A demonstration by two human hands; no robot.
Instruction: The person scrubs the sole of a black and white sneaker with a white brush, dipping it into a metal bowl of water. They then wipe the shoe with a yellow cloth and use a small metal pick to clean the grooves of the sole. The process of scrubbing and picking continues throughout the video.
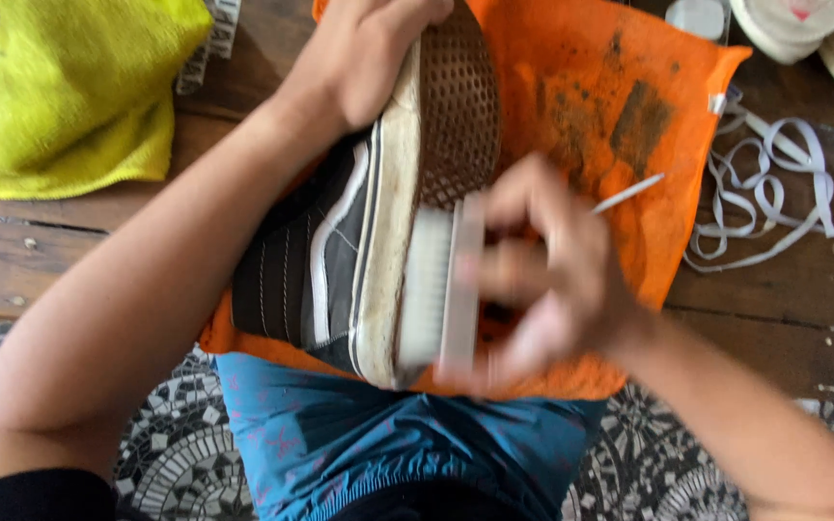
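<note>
**Two hands working a brush against a shoe sole**

The left hand [364,58] is reaching in from the lower left, forearm running diagonally upward, and is clamping its fingers around the toe end of a dark grey canvas shoe with a white side stripe and a brown waffle-patterned rubber sole [378,232]. The shoe is being held on its side, sole facing right, over a stained orange cloth [620,106] that is lying spread over the near edge of the wooden worktop [774,318] and draping towards the person's lap. The right hand [552,280] is coming in from the lower right, wrist bent, fingers curled and pressed tight around the back of a pale rectangular scrubbing brush with white bristles [441,285]; the bristles are touching the off-white rubber sidewall of the shoe near the heel. This hand and the brush are showing motion blur. A thin white stick [629,193] is lying on the cloth just beyond the right hand. A loose tangle of flat white shoelaces [774,183] is lying towards the right edge of the worktop, and a folded yellow-green towel [74,82] is sitting at its far left corner.
</note>
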